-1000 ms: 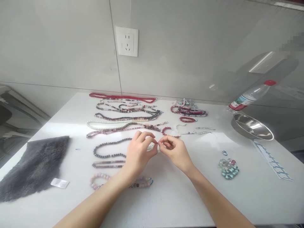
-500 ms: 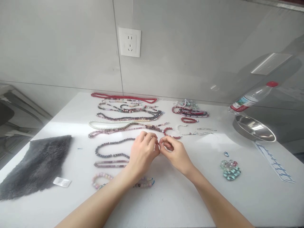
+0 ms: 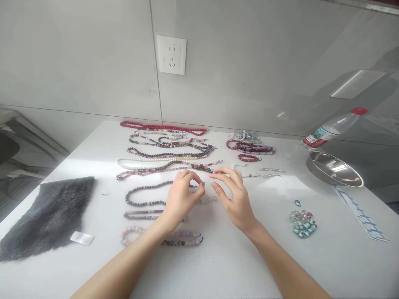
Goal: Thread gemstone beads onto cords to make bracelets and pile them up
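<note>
My left hand [image 3: 184,197] is closed in a pinch, thumb and forefinger meeting in a ring; what they hold, if anything, is too small to make out. Some pale, see-through beads [image 3: 208,200] show just under those fingertips; I cannot tell whether they hang from the hand or lie on the table. My right hand [image 3: 234,198] is open, its fingers apart and slightly curled, a short gap from the left. Partly behind my left hand lie a dark bead strand [image 3: 141,203], a strand of brownish tube beads [image 3: 141,215] and a pastel bead strand [image 3: 132,229].
Red [image 3: 162,126], white pearl [image 3: 134,162] and mixed bead strands lie at the back. A steel bowl [image 3: 335,170], a tilted plastic bottle [image 3: 330,131] and turquoise beads [image 3: 304,228] are on the right. Dark grey furry cloth [image 3: 50,216] covers the left.
My hands were together at the fingertips; now the right has parted from the left and its fingers have spread. Pale beads now show below the left fingertips.
</note>
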Demonstrator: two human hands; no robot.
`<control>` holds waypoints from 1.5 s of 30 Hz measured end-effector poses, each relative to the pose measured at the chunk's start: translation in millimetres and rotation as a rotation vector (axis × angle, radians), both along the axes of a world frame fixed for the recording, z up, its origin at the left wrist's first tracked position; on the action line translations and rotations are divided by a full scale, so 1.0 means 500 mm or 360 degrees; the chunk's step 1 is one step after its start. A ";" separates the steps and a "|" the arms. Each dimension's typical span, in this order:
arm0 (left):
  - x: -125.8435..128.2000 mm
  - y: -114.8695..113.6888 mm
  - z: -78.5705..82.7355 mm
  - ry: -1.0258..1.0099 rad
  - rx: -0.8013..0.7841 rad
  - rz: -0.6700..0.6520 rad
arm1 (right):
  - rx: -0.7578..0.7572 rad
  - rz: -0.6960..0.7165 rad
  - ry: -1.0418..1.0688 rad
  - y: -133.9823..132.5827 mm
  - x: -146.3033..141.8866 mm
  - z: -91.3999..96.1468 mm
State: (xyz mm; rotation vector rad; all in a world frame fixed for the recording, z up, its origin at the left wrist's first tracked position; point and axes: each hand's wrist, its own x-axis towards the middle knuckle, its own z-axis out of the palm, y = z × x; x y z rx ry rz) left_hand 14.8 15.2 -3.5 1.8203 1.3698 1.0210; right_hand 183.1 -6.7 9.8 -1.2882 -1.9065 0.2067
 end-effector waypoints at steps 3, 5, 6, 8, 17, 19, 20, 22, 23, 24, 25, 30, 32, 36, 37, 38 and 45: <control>-0.002 0.003 -0.002 -0.0034 -0.0068 0.0050 | 0.0173 -0.0153 -0.0065 -0.006 -0.009 -0.007; -0.003 0.006 -0.004 -0.0058 -0.0092 0.0045 | 0.0240 -0.0197 -0.0133 -0.007 -0.013 -0.013; -0.004 0.006 -0.004 -0.0069 -0.0101 0.0038 | 0.0239 -0.0182 -0.0143 -0.007 -0.014 -0.016; -0.005 0.008 -0.004 -0.0087 -0.0122 0.0020 | 0.0180 -0.0109 -0.0108 -0.006 -0.015 -0.022; -0.002 0.001 0.002 -0.0107 -0.0159 -0.0044 | -0.0192 -0.0151 0.0272 0.001 -0.018 -0.026; -0.002 0.001 0.000 -0.0120 -0.0141 -0.0059 | -0.0329 -0.0165 0.0391 0.000 -0.020 -0.024; -0.001 0.001 -0.001 -0.0125 -0.0133 -0.0064 | -0.0375 -0.0177 0.0428 0.000 -0.020 -0.023; 0.000 0.001 -0.002 -0.0133 -0.0118 -0.0067 | -0.0428 -0.0193 0.0471 -0.001 -0.022 -0.020; 0.000 0.000 -0.002 -0.0137 -0.0112 -0.0068 | -0.0438 -0.0199 0.0482 -0.001 -0.022 -0.020; 0.001 -0.001 -0.001 -0.0140 -0.0108 -0.0068 | -0.0440 -0.0206 0.0486 -0.001 -0.022 -0.019; 0.001 -0.002 -0.001 -0.0141 -0.0104 -0.0066 | -0.0437 -0.0214 0.0485 -0.001 -0.022 -0.019; 0.005 -0.007 -0.001 -0.0126 -0.0088 -0.0055 | -0.0406 -0.0257 0.0457 -0.001 -0.022 -0.020; 0.007 -0.008 -0.002 -0.0131 -0.0081 -0.0061 | -0.0389 -0.0273 0.0451 0.000 -0.023 -0.020; 0.010 -0.008 -0.006 -0.0146 -0.0055 -0.0058 | -0.0386 -0.0317 0.0445 0.000 -0.026 -0.022; 0.010 -0.008 -0.007 -0.0146 -0.0049 -0.0056 | -0.0391 -0.0323 0.0445 0.001 -0.026 -0.023; 0.011 -0.008 -0.007 -0.0145 -0.0047 -0.0055 | -0.0394 -0.0326 0.0447 0.001 -0.027 -0.023; 0.009 -0.007 -0.004 -0.0163 -0.0129 -0.0079 | -0.0436 -0.0318 0.0508 0.002 -0.029 -0.024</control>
